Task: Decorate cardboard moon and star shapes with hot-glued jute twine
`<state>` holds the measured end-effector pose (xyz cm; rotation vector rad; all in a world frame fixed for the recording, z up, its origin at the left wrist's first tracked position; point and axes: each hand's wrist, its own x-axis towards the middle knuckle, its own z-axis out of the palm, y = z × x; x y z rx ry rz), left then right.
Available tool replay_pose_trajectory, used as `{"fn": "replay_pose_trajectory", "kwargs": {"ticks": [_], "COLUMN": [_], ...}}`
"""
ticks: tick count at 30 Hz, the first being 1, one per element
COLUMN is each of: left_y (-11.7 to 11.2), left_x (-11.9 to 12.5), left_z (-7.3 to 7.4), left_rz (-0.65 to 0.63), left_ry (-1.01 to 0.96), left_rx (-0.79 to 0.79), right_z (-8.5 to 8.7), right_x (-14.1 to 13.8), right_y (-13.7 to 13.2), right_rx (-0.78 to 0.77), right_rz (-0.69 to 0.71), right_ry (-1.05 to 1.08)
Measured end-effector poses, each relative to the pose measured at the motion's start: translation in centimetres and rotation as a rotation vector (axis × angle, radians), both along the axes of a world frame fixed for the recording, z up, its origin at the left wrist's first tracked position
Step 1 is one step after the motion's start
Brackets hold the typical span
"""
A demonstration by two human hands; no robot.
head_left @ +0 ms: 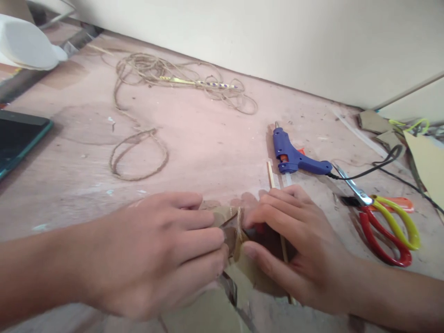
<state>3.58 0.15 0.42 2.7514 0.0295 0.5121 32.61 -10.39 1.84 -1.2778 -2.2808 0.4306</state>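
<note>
My left hand point(163, 252) is closed, its curled fingers pressed together at a small brown cardboard piece point(236, 256). A short length of twine point(239, 223) runs across this piece, between my two hands. My right hand point(298, 240) curves over the piece from the other side, thumb and forefinger at its edge near the twine. The fingers hide much of the piece. A thin wooden stick point(270, 175) passes under my right hand. Just beyond that hand lies a blue hot glue gun point(289, 155), with a clear glue stick at its back end.
Scissors point(388, 222) with red and yellow handles lie at the right, beside an orange cutter point(398, 203). Tangled twine point(138, 69) and a patterned toothbrush point(197, 83) lie at the back. A twine loop point(166, 157), phone point(21, 136) and white bottle point(27, 44) are leftward.
</note>
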Motion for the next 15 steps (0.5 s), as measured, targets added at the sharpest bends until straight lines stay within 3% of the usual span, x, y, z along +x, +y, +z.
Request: {"fn": "replay_pose_trajectory", "kwargs": {"ticks": [8, 15], "left_y": [0.1, 0.2], "left_x": [0.2, -0.4], "left_z": [0.4, -0.5], "left_rz": [0.003, 0.024], "left_ry": [-0.048, -0.046], "left_rx": [0.043, 0.055], "right_z": [0.1, 0.0], "right_x": [-1.1, -1.8], "right_y": [1.1, 0.7], "right_rx": [-0.07, 0.088], "right_rz": [-0.069, -0.06], "right_ry": [0.065, 0.074]}}
